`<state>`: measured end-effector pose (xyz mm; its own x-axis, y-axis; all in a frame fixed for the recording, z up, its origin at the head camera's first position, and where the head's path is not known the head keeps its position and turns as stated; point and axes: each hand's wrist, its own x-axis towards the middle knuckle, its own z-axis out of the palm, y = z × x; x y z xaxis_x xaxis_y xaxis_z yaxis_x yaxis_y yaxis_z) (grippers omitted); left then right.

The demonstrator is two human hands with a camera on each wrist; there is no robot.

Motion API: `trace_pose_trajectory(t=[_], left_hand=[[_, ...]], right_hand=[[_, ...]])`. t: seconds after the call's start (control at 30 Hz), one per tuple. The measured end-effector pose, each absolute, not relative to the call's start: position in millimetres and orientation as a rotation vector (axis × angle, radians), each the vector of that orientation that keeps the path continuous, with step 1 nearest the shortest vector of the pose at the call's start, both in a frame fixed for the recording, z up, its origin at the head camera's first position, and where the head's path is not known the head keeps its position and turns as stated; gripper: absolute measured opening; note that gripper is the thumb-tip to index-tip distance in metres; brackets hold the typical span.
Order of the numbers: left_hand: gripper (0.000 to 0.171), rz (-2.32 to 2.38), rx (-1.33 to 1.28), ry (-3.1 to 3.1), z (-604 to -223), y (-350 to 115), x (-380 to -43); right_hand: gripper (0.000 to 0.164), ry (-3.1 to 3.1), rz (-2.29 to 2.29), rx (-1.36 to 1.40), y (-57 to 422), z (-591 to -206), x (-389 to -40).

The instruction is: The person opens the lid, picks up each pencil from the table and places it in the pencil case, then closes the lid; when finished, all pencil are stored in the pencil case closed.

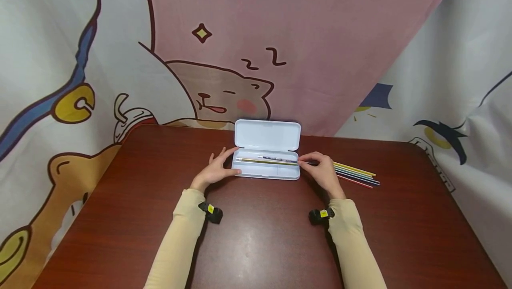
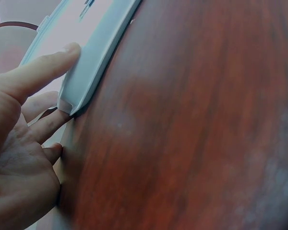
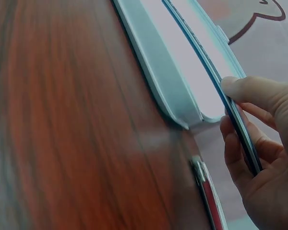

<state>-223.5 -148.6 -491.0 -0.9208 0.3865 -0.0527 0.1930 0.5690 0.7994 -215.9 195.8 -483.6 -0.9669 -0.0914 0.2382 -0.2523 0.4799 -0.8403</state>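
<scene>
Red-brown wooden desk [image 1: 248, 244]: right grip [image 1: 320, 172] pinches a slim dark pencil [image 3: 244, 135], which could slip if loosened; leftward, spread left grip [image 1: 214, 171] touches an open white rectangular case [image 1: 267, 135].

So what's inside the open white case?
A long pencil and a patterned pencil run along the case; the right hand pinches at least one. The case floor directly beneath them is covered.

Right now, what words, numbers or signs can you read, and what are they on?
"Z": small, on the pink backdrop, above the cat drawing.
"Z": bigger, up and right of it, same backdrop.
Yellow wrist labels: too small to read.
Patterned pencil: marks too small to read.
</scene>
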Motion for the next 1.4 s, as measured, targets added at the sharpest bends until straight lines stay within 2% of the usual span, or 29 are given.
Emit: trace_pose_trajectory(t=[0.63,1.07,1.4], left_hand=[[0.08,1.307,0.463,2.559,-491.0,-148.3,-221.5],[0.08,1.313,0.44,2.554,-492.4,-147.5,-223.0],[0.08,1.311,0.452,2.559,-491.3,-148.3,-223.2]], right_hand=[[0.007,-2.576,1.531,0.368,152.5,-486.4,-236.2],[0.006,-2.642,1.395,0.434,138.3,-490.7,-247.1],[0.007,-2.693,1.127,0.514,133.1,-495.3,-248.7]])
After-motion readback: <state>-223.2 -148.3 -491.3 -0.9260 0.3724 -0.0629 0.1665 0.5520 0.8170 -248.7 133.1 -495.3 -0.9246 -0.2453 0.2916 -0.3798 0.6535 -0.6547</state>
